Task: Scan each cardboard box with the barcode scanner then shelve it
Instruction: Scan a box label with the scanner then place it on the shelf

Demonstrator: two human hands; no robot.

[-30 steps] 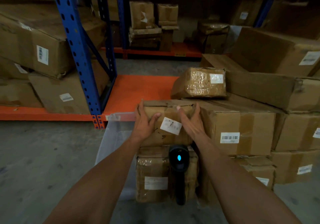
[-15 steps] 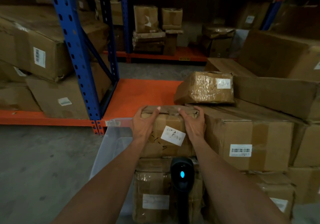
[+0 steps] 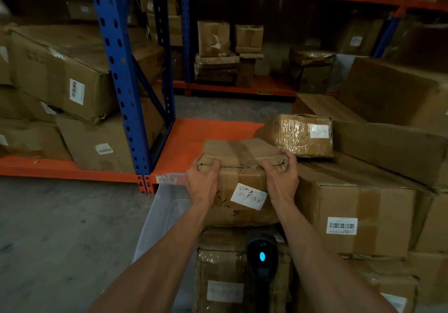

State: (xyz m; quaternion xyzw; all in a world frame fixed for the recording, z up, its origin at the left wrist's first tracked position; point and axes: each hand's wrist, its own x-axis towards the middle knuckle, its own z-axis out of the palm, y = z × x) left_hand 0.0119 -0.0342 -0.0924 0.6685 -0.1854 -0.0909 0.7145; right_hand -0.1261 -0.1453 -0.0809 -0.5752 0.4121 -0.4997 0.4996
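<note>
— Hands?
— Both clamped on small cardboard box: left hand curled over near-left top corner, right hand curled over near-right top corner, fingers hooked onto crumpled lid edge.

— Box itself?
— Squat, dented, brown corrugated board; strip of brown tape down middle of lid; skewed white label on near face, print smudged and unreadable. Sitting atop taped box below, at front edge of orange shelf deck.

— Scanner?
— Black barcode scanner, rounded glossy head with lit blue oval, standing upright against taped box, between forearms. Untouched by either hand.

— Underneath, more detail?
— Taped box: wrinkled, shiny clear tape over cardboard, pale rectangular label on front. Beside it to left, translucent plastic bin, smooth frosted walls.

— Right side?
— Large cardboard carton, flat matte faces, barcode sticker on front, touching small box's right flank. Behind, plastic-wrapped parcel, crinkled glossy film, white label, tilted a little. More cartons stacked farther right, blurred.

— Left side?
— Blue perforated steel upright, orange beams, big sagging cartons on lower level with white barcode stickers. Grey concrete floor, mottled and dull.

— Background?
— Second rack across aisle, small battered boxes piled unevenly, dim.
</note>
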